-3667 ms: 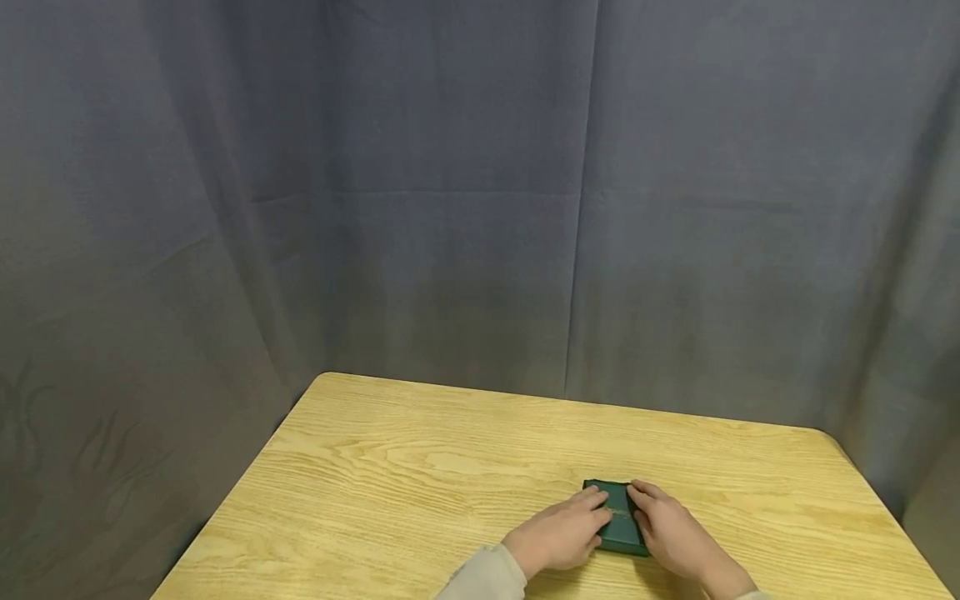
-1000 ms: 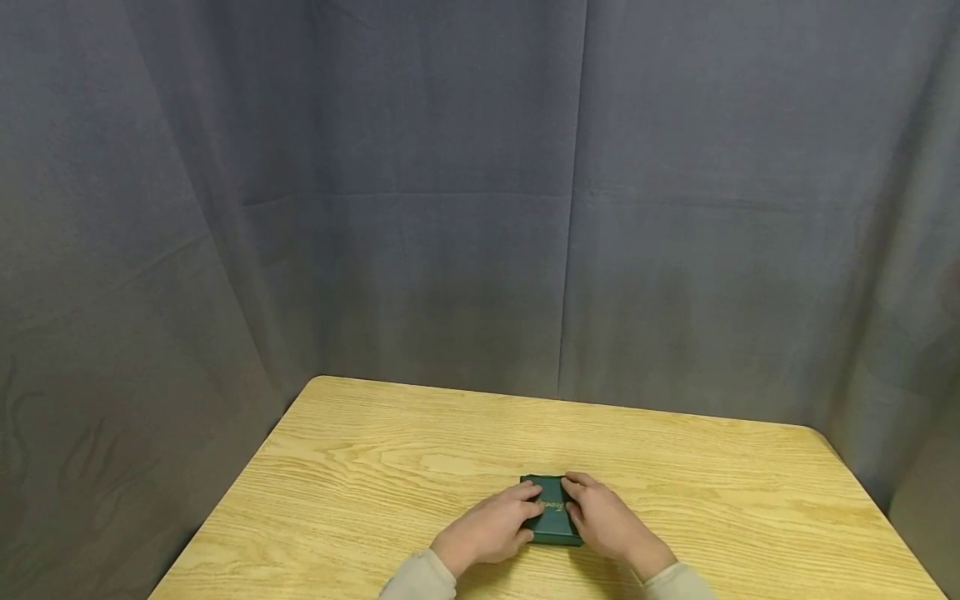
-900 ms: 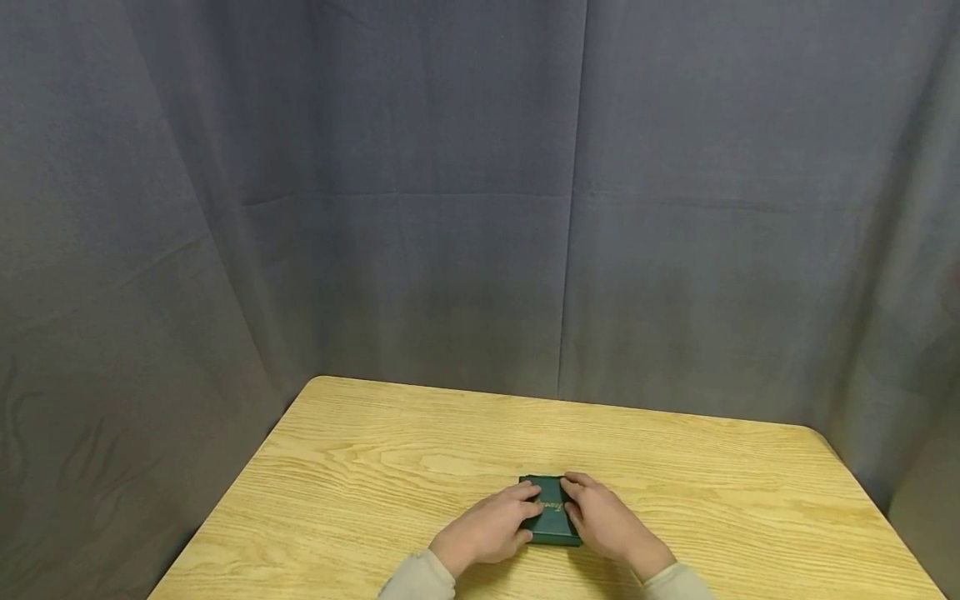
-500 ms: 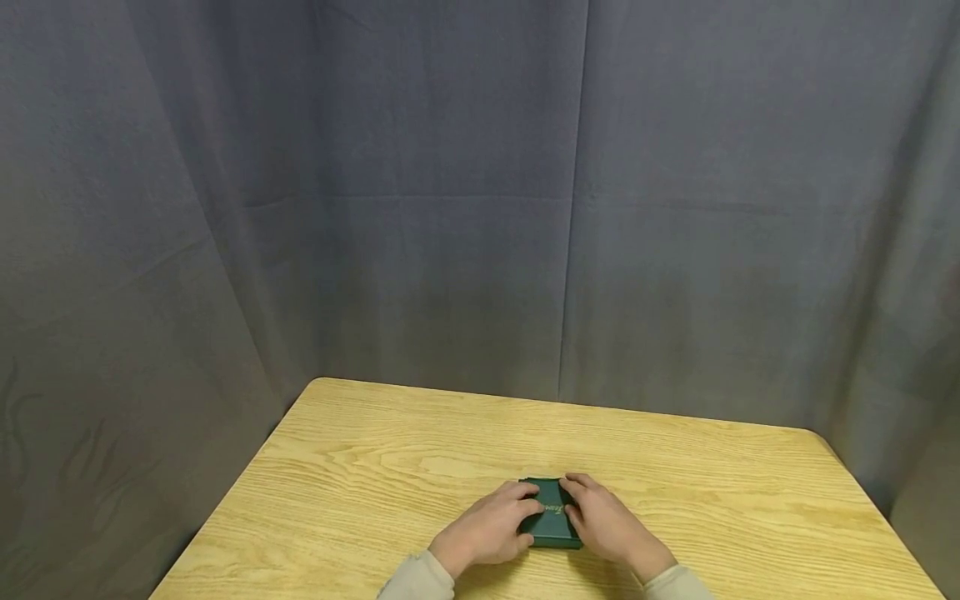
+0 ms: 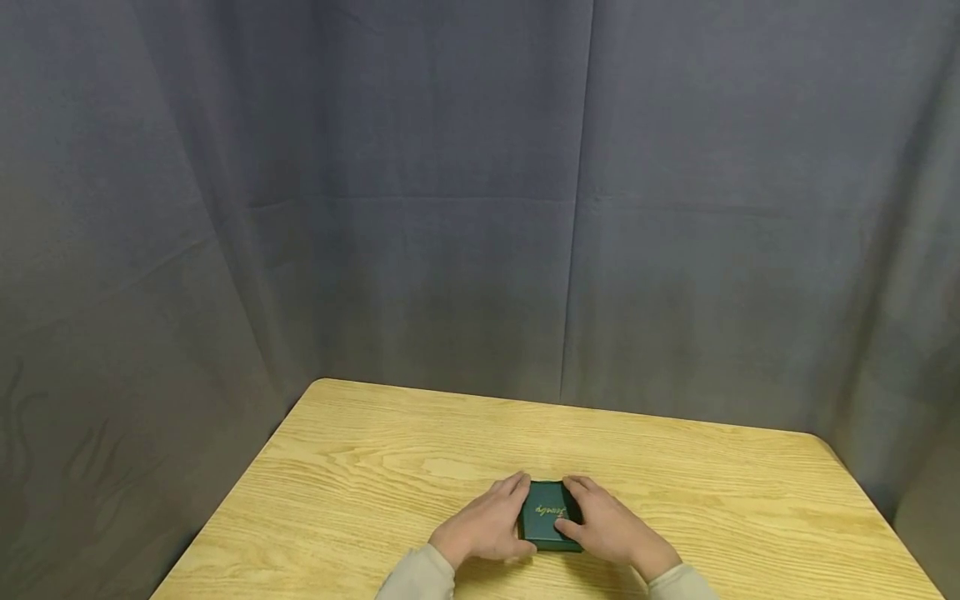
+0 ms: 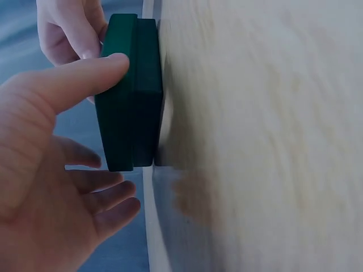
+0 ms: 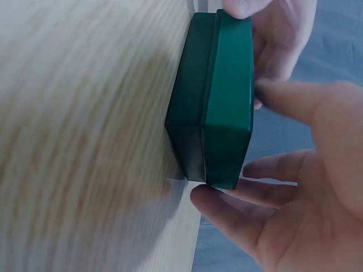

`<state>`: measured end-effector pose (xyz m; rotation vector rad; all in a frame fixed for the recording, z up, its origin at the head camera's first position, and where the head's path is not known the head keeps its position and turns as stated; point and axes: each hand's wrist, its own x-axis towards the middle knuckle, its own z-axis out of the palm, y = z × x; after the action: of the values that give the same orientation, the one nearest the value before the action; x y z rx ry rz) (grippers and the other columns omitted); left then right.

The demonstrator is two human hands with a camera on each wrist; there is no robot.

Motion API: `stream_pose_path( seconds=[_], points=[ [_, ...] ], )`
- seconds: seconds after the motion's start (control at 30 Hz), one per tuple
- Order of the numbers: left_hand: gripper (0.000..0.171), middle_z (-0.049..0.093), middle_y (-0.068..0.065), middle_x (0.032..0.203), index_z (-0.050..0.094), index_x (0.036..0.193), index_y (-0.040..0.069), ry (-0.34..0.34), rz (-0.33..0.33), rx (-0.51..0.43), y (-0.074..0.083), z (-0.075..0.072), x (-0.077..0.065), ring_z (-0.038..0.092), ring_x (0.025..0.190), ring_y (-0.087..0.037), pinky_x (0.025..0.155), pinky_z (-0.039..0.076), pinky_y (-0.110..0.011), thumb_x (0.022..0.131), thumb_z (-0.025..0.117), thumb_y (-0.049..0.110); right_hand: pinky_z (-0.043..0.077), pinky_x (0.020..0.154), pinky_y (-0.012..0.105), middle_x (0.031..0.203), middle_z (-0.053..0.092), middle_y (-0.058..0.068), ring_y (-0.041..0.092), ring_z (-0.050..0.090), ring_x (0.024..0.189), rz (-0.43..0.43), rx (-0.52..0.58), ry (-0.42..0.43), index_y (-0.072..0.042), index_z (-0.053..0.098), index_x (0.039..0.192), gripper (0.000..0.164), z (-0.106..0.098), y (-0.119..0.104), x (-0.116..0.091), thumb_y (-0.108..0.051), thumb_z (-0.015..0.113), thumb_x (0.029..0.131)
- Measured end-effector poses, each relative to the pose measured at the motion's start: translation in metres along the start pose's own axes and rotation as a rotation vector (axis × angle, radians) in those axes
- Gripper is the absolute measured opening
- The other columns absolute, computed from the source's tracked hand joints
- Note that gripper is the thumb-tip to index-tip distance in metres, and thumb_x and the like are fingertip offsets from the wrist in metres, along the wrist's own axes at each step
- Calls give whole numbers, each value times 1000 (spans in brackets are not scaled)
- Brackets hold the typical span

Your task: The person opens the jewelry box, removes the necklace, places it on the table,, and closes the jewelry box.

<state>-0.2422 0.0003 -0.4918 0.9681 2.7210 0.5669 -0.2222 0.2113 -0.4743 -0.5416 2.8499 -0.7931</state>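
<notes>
A small dark green jewelry box (image 5: 545, 525) with gold lettering, upside down to me, lies flat and closed on the wooden table. At its left side, my left hand (image 5: 483, 522) touches the near face with its thumb; its fingers are loosely extended along the left edge. In the left wrist view these fingers spread below the box (image 6: 119, 133). On the right, my right hand (image 5: 611, 525) holds the box lightly, thumb tip on the lid and fingers along the right side. Those fingers (image 7: 275, 192) lie close to the lid's side in the right wrist view.
The light wood-grain table (image 5: 360, 483) has rounded far corners. Grey-blue curtains (image 5: 450, 250) hang close behind it and along both sides.
Box and hands have shifted left across the table since the earliest frame. Lately the left fingers slid off the lid to its side, baring the lettering, and the right thumb moved onto the lid.
</notes>
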Motion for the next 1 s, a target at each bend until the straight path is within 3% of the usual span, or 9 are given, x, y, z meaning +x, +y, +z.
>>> stream_pose_path(
  seconds=[0.4, 0.67, 1.0],
  points=[
    [104, 33, -11, 147, 21, 149, 1, -20, -36, -31, -1, 0, 3, 37, 132, -21, 102, 37, -30, 74, 79, 43, 45, 87, 48, 132, 43, 23, 32, 51, 111, -23, -17, -49, 10, 39, 138, 98, -1, 5, 4, -52, 78, 72],
    [107, 39, -8, 140, 23, 149, 2, -25, -58, -12, 1, -1, 7, 42, 125, -17, 97, 41, -28, 69, 83, 43, 48, 80, 42, 121, 46, 15, 22, 52, 97, -46, -54, -77, 11, 40, 136, 103, -2, 6, 8, -52, 81, 67],
    [105, 42, -8, 136, 26, 147, 2, -24, -54, 10, 0, 0, 9, 45, 120, -17, 95, 42, -27, 69, 83, 41, 46, 86, 46, 126, 44, 17, 28, 52, 106, -53, -57, -86, 10, 42, 134, 103, -3, 5, 6, -47, 86, 61]
  ],
)
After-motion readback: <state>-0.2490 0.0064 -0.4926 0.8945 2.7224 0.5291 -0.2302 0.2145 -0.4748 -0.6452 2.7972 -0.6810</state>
